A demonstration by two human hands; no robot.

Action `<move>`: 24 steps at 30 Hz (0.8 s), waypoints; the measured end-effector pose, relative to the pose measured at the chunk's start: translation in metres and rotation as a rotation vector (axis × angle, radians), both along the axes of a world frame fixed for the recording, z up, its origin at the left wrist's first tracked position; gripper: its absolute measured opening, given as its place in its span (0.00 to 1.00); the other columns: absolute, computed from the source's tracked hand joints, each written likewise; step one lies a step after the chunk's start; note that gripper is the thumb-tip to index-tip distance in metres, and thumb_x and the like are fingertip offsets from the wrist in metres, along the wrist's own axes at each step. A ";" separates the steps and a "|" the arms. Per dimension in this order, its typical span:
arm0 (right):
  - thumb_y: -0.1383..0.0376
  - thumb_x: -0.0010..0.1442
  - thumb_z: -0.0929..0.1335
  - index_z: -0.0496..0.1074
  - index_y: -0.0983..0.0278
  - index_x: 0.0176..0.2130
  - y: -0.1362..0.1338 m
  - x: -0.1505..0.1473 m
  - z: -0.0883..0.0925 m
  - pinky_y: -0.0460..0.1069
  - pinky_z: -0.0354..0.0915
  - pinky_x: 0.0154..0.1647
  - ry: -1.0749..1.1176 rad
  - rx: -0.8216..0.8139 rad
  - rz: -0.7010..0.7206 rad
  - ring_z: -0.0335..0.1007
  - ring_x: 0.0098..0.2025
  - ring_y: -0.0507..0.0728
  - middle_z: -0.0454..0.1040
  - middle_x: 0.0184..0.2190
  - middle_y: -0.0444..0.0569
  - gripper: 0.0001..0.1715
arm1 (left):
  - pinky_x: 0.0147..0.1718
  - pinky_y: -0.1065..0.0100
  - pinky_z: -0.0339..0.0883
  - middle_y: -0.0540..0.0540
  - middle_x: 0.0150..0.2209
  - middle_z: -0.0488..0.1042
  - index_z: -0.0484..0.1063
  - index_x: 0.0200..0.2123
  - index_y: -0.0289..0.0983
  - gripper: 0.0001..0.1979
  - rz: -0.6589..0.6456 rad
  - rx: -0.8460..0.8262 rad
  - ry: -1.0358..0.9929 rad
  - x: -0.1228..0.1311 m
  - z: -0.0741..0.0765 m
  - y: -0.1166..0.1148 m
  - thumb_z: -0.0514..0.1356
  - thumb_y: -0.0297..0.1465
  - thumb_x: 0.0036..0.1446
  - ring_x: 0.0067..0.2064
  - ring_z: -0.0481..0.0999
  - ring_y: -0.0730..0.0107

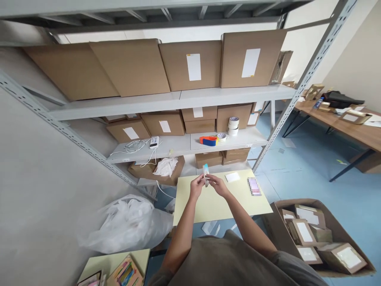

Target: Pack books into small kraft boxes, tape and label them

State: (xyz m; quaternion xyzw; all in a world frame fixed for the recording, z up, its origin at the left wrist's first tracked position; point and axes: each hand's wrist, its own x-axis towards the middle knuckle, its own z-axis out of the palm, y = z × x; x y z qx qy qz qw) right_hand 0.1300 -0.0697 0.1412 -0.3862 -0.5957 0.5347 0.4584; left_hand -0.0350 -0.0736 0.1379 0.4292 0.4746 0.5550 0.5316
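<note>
Over the table (214,206), 2 hands (197,186) (218,185) hold a packet (206,169).

single head-worn view, looked forward and steeply down over the wearer's torso (232,258), faced the shelving (127,105), left hand (196,186) and right hand (218,185) fairly near, wooden table (333,118) farther off

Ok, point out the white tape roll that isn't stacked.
The round white tape roll beside the orange-and-blue object; the other white rolls are stacked to its right.
</note>
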 end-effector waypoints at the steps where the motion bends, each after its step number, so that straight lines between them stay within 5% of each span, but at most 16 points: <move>1: 0.55 0.59 0.70 0.79 0.55 0.56 0.004 -0.001 0.002 0.62 0.71 0.60 -0.013 0.008 -0.003 0.78 0.57 0.65 0.79 0.58 0.51 0.25 | 0.55 0.52 0.76 0.37 0.56 0.81 0.81 0.56 0.34 0.31 0.007 -0.019 -0.016 -0.009 0.000 0.003 0.73 0.44 0.51 0.57 0.81 0.48; 7: 0.53 0.53 0.75 0.79 0.56 0.53 0.029 0.005 0.009 0.62 0.73 0.54 -0.090 -0.090 -0.320 0.79 0.50 0.65 0.80 0.55 0.53 0.28 | 0.50 0.53 0.79 0.33 0.54 0.82 0.81 0.54 0.32 0.33 0.091 -0.067 -0.092 -0.049 0.006 0.016 0.74 0.45 0.49 0.52 0.84 0.49; 12: 0.54 0.50 0.78 0.80 0.59 0.50 0.033 -0.002 0.015 0.58 0.76 0.47 0.164 -0.286 -0.071 0.80 0.46 0.62 0.83 0.45 0.51 0.28 | 0.52 0.52 0.78 0.33 0.54 0.82 0.82 0.53 0.33 0.34 0.044 -0.077 -0.177 -0.061 0.010 0.025 0.77 0.44 0.45 0.52 0.84 0.49; 15: 0.55 0.48 0.78 0.80 0.59 0.47 0.034 -0.006 0.019 0.57 0.76 0.45 0.212 -0.310 -0.072 0.80 0.44 0.62 0.83 0.42 0.51 0.26 | 0.54 0.50 0.77 0.34 0.53 0.83 0.82 0.53 0.34 0.33 0.071 -0.062 -0.115 -0.067 0.012 0.031 0.77 0.43 0.45 0.53 0.83 0.49; 19: 0.54 0.50 0.78 0.78 0.59 0.48 0.039 -0.011 0.026 0.59 0.76 0.48 0.187 -0.220 -0.127 0.81 0.47 0.65 0.84 0.46 0.52 0.26 | 0.60 0.51 0.73 0.37 0.50 0.84 0.85 0.48 0.36 0.25 0.233 0.020 0.103 -0.065 0.017 0.035 0.75 0.43 0.49 0.53 0.83 0.51; 24: 0.54 0.58 0.73 0.79 0.56 0.55 0.034 -0.036 0.028 0.61 0.73 0.57 0.010 0.023 -0.033 0.74 0.62 0.67 0.80 0.58 0.53 0.26 | 0.56 0.54 0.75 0.40 0.49 0.85 0.82 0.55 0.36 0.29 0.009 0.071 0.121 -0.043 0.024 0.033 0.74 0.44 0.52 0.52 0.83 0.51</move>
